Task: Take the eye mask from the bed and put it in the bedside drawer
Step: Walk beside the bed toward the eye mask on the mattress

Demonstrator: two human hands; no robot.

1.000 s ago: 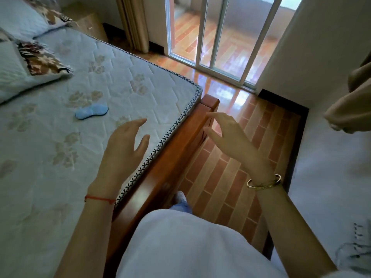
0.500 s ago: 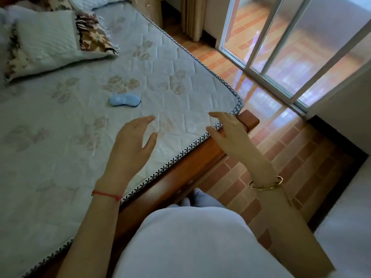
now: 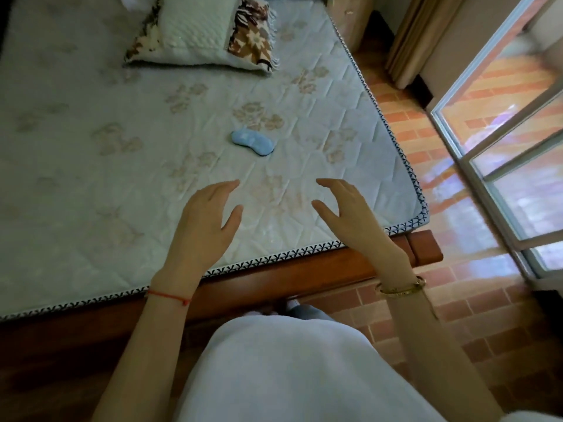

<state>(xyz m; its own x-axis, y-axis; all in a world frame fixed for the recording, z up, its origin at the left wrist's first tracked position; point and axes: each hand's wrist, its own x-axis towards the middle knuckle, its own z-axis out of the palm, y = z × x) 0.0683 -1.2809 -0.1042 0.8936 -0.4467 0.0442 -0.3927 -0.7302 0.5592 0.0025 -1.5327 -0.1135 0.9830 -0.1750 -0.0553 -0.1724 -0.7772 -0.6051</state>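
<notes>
A small light-blue eye mask [image 3: 252, 142] lies flat on the pale quilted mattress [image 3: 91, 166], a little beyond my hands. My left hand [image 3: 207, 220] hovers over the mattress near its foot edge, fingers apart and empty. My right hand [image 3: 347, 211] is held level with it to the right, also spread and empty. The mask lies between and ahead of both hands, touching neither. A bedside cabinet [image 3: 353, 16] shows partly at the far top beside the bed; no drawer can be made out.
A pillow [image 3: 198, 32] with brown patterned ends lies at the head of the bed. The wooden bed frame [image 3: 304, 269] runs in front of my legs. A brick-patterned floor [image 3: 441, 184], a curtain [image 3: 417, 35] and a sliding glass door [image 3: 502, 147] lie to the right.
My view has swung left onto the bed, so the mask now sits nearer the centre. Both hands have come over the mattress, the right one moving in from above the floor.
</notes>
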